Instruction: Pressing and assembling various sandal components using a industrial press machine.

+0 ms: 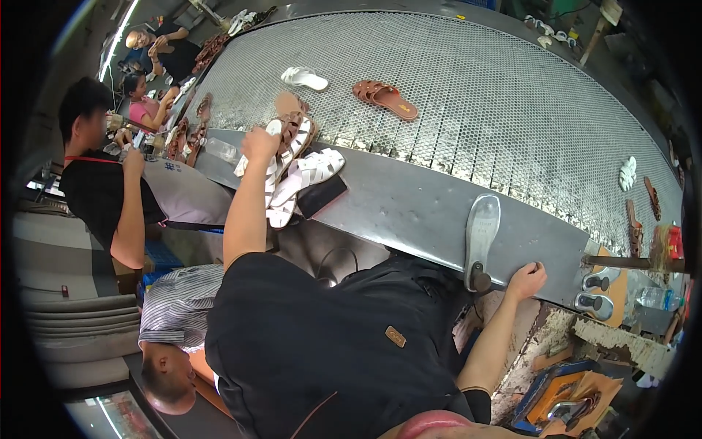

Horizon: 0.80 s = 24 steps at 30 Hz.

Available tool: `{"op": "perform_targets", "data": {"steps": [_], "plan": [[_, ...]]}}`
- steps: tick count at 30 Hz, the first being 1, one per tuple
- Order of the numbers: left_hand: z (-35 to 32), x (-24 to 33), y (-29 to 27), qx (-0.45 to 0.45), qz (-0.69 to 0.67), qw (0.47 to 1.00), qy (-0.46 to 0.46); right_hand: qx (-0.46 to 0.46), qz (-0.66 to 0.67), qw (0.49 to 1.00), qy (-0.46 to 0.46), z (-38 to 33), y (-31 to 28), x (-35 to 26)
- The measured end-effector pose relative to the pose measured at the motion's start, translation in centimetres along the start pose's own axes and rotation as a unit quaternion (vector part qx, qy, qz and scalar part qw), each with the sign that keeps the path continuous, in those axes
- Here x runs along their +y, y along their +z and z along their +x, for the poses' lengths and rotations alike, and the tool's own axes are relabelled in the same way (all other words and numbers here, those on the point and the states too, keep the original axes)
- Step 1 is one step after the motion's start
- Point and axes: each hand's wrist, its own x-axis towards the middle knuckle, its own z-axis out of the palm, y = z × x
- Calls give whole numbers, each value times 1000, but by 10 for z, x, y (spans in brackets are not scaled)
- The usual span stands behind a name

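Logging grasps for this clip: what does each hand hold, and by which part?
Left hand grips a bundle of white and brown strappy sandals at its upper end. Right hand holds nothing, resting on the grey metal counter edge.

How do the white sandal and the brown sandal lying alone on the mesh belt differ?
The white sandal is pale and lies further left; the brown sandal is reddish-brown, looks larger and sits nearer the middle of the mesh belt. Both lie flat, untouched by any hands.

Mesh conveyor belt (497, 95): mostly open surface from twelve to two o'clock, interrupted only by a white sandal (304, 77) and a brown sandal (385, 99). At eleven o'clock, stacked white sandals (296, 179) crowd the left hand (259, 144). A metal shoe last (480, 238) stands just beside the right hand (526, 279).
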Motion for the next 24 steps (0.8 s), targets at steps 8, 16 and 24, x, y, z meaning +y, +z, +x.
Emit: {"op": "perform_targets", "data": {"steps": [8, 16, 24], "plan": [[13, -20, 6, -252, -89, 964, -9, -7, 20, 1000, 10, -1, 3, -7], [11, -10, -37, -138, -75, 982, 102, -3, 30, 999, 9, 3, 8, -8], [-20, 203, -159, -348, -332, 840, 251, 21, 115, 991, 62, 10, 0, -8]]}}
